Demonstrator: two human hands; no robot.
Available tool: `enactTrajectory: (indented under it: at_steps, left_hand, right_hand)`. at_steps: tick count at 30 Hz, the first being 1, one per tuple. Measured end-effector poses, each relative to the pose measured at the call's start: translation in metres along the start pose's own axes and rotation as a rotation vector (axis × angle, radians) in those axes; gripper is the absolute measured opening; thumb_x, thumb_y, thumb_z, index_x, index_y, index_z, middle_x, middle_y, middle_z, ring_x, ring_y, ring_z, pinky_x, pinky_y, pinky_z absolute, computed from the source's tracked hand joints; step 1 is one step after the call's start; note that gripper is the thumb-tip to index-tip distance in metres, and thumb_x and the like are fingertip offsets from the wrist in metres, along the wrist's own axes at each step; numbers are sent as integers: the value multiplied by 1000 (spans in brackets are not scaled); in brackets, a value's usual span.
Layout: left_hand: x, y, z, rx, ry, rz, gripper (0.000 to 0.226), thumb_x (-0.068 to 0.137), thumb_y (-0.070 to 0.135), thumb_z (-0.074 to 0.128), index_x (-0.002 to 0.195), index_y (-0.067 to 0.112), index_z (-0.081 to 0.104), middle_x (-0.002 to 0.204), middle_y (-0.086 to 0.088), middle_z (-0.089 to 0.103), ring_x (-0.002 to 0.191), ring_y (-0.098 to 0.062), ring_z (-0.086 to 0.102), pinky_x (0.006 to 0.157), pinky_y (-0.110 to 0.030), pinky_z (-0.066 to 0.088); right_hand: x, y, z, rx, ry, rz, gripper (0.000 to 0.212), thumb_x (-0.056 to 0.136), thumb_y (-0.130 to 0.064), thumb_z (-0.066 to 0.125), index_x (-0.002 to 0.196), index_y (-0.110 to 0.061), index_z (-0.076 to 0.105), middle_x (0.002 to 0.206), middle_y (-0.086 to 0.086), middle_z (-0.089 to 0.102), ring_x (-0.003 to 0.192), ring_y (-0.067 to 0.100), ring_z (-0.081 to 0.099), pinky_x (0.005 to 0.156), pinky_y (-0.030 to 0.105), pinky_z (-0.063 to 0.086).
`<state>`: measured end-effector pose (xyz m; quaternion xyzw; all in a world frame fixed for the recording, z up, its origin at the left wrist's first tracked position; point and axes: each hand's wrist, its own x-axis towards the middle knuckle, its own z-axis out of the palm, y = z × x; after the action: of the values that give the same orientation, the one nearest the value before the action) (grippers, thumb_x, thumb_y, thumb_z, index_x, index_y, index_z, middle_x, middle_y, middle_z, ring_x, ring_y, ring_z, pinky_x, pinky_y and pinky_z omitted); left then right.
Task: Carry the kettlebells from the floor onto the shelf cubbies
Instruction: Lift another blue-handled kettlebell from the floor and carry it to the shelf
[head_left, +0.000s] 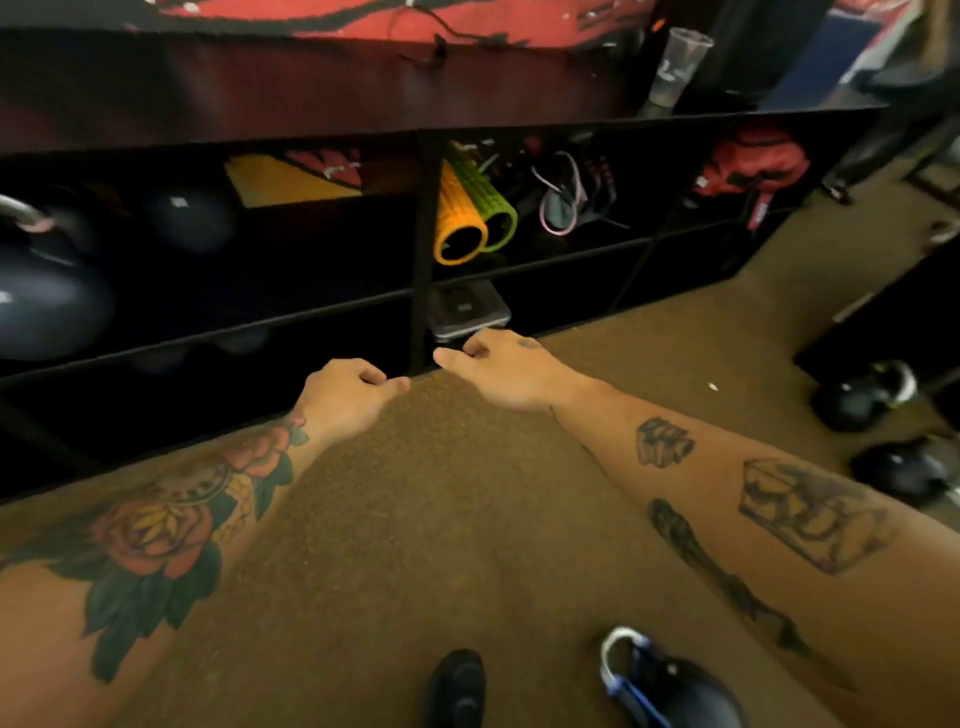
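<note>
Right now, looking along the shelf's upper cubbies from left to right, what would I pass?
Big kettlebell → dark ball → yellow-and-red pad → orange foam roller → green foam roller → tangle of straps → red bag.

In the shelf (421, 249) a kettlebell (47, 301) sits far left, rollers (475, 218) at centre; other kettlebells (857, 400) stand on the floor (441, 493), right.

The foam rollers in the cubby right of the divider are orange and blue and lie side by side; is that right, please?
Not quite. The head view shows the foam rollers as orange and green, not orange and blue; they do lie side by side in the cubby right of the divider.
</note>
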<state>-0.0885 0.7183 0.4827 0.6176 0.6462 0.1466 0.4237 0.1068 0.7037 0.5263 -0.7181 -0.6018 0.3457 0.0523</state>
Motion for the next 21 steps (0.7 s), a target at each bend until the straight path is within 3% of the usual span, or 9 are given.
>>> enactTrajectory:
  at_steps: [5,8,10,14,17,19,21]
  left_hand:
    - [-55,31,118,-118,-187,-31,37,95,42,69,111,9,74,111,-13,76,108,-32,70,100,-43,52]
    - [-72,39,193,-154,-236,-71,37,95,38,71,110,5,74,105,-13,75,107,-34,70,89,-34,50]
    - [-79,37,245,-169,-250,-122,37,95,37,71,108,2,74,100,-15,75,104,-36,70,82,-33,49]
    - [-86,16,360,-213,-272,-277,40,94,36,73,104,-3,72,97,-14,74,94,-31,70,93,-41,53]
    - [-89,1,446,-206,-228,-378,33,93,35,74,77,8,64,87,-16,70,90,-36,70,94,-47,55]
    - [-86,-6,504,-211,-187,-429,37,93,37,73,68,12,61,94,-24,75,98,-41,72,94,-48,55]
    - [-83,-16,554,-198,-178,-476,43,94,41,70,72,4,67,102,-27,76,102,-42,71,92,-45,54]
  right_hand:
    - [-68,116,-7,-59,-26,180,80,98,-70,45,151,-11,51,156,11,52,144,32,45,110,39,39]
    - [-88,185,-6,-88,-73,266,82,100,-68,44,155,-8,45,163,12,44,151,33,37,117,40,34]
    - [-94,230,-3,-93,-118,290,82,101,-67,44,157,-7,42,164,13,42,151,32,37,117,40,33]
    - [-90,334,17,-62,-240,293,78,102,-63,45,157,-7,42,163,15,43,149,32,40,116,38,34]
    - [-77,416,40,-50,-323,294,77,104,-61,42,160,-8,38,167,13,37,153,31,35,119,38,29]
    - [-66,470,60,-89,-376,289,79,105,-62,38,163,-9,32,172,11,27,158,32,25,123,39,23]
    - [-56,515,87,-105,-425,285,79,105,-63,37,164,-10,31,174,11,23,159,32,22,123,39,21]
